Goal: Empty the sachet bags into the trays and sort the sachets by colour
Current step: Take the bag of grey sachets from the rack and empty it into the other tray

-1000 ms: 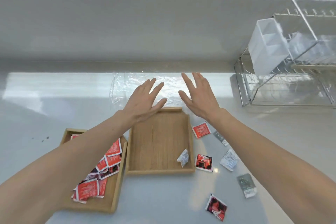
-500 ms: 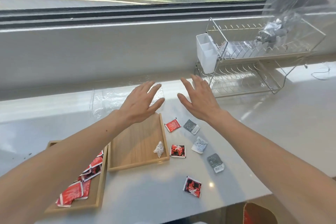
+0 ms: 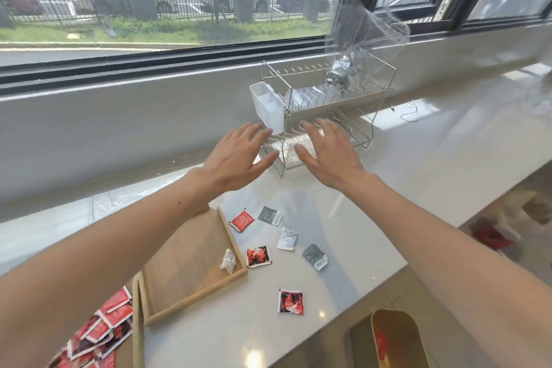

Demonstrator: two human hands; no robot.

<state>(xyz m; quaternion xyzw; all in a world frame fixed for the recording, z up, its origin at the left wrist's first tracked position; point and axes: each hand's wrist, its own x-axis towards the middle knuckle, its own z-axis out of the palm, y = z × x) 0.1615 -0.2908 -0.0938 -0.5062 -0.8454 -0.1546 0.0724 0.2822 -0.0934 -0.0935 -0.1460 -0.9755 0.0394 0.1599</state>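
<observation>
My left hand [image 3: 236, 158] and my right hand [image 3: 330, 152] hover side by side above the counter, fingers spread, holding nothing, in front of the dish rack. A clear plastic bag with silver sachets [image 3: 343, 72] sits on the rack's top shelf. The middle wooden tray [image 3: 194, 299] holds one crumpled white sachet [image 3: 228, 260]. The left tray [image 3: 138, 331] is filled with several red sachets [image 3: 104, 329]. Loose on the counter lie a red sachet [image 3: 242, 220], two red-black ones [image 3: 258, 256] [image 3: 290, 302], two grey ones [image 3: 270, 214] [image 3: 314, 256] and a white one [image 3: 287, 238].
A wire dish rack [image 3: 325, 119] with a white cutlery holder [image 3: 268, 107] stands at the back by the window sill. A flat empty clear bag [image 3: 119, 203] lies on the counter at the left. The counter edge runs at the right, with a bin [image 3: 397, 340] below.
My view has swung up and to the right, from the trays toward the dish rack and window. Both open hands have stayed raised and moved toward the rack.
</observation>
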